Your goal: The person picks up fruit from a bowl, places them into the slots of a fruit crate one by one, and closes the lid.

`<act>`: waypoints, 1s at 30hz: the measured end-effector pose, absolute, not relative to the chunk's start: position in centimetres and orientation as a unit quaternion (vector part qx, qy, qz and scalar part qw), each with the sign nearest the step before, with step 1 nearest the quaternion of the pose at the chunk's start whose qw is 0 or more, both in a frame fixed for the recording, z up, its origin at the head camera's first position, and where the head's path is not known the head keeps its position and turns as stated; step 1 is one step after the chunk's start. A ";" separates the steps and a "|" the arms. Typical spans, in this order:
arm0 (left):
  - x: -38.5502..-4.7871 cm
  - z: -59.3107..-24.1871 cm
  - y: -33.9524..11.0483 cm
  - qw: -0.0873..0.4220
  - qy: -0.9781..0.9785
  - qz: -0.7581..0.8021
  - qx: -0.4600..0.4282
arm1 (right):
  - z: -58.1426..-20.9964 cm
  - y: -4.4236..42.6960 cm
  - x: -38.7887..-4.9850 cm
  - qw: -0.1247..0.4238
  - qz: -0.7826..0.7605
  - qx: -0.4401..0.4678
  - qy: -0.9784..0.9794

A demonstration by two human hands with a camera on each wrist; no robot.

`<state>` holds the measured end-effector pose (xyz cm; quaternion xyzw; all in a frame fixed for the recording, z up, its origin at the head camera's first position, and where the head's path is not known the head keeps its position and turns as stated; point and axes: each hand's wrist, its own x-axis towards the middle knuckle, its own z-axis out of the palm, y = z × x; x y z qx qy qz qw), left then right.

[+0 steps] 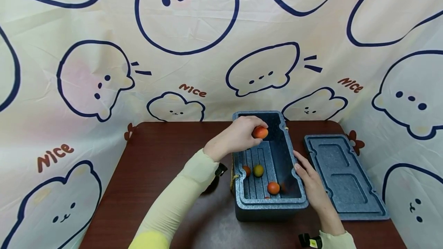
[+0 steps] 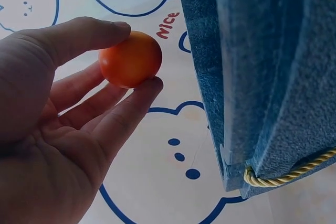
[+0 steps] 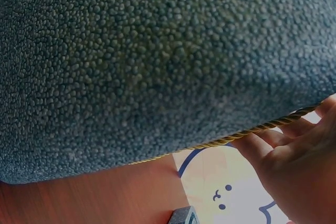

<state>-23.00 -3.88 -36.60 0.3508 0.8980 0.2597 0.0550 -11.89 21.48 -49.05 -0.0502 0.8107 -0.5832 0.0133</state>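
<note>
My left hand (image 1: 238, 135) pinches a small orange-red tomato (image 2: 131, 60) between thumb and fingertips, over the far part of a blue-grey foam box (image 1: 295, 181). The box has its top uncovered and a grooved floor. On that floor lie a yellow-green tomato (image 1: 258, 171), a darker red tomato (image 1: 246, 171) beside it and an orange-red tomato (image 1: 273, 188) nearer the front. A sliver of red shows at the near wall, mostly hidden. My right hand (image 1: 313, 183) rests with extended fingers against the box's right side, by the gold rope (image 3: 226, 140) in the right wrist view.
A blue-grey foam lid (image 1: 349, 176) lies flat on the brown table (image 1: 155, 164), right of the box. Behind the table hangs a pale cloth (image 1: 214, 72) with cartoon outlines. Something dark and round (image 1: 211, 185), partly hidden, sits under the left wrist.
</note>
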 end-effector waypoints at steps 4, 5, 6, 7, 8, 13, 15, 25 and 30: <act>-22.9 -36.5 -3.6 0.058 0.900 0.252 0.352 | -49.0 21.4 -11.9 0.015 -0.582 -0.050 0.812; -22.9 -36.5 -3.5 0.059 0.900 0.251 0.353 | -49.0 21.4 -11.9 0.015 -0.582 -0.050 0.812; -22.9 -36.4 -3.4 0.059 0.900 0.249 0.354 | -49.0 21.4 -11.9 0.014 -0.581 -0.051 0.812; -22.9 -36.4 -3.4 0.060 0.900 0.248 0.355 | -49.0 21.4 -11.9 0.014 -0.582 -0.052 0.812; -22.8 -36.4 -3.3 0.061 0.899 0.249 0.355 | -49.0 21.4 -11.9 0.014 -0.582 -0.053 0.811; -22.7 -36.4 -3.3 0.063 0.898 0.250 0.356 | -49.0 21.4 -11.9 0.013 -0.580 -0.053 0.813; -22.7 -36.4 -3.3 0.063 0.899 0.249 0.355 | -49.0 21.5 -11.9 0.014 -0.579 -0.052 0.814; -22.7 -36.5 -3.2 0.061 0.897 0.246 0.364 | -48.9 21.4 -11.9 0.015 -0.580 -0.051 0.813; -22.7 -36.7 -3.3 0.069 0.899 0.243 0.359 | -48.9 21.4 -11.9 0.014 -0.577 -0.050 0.815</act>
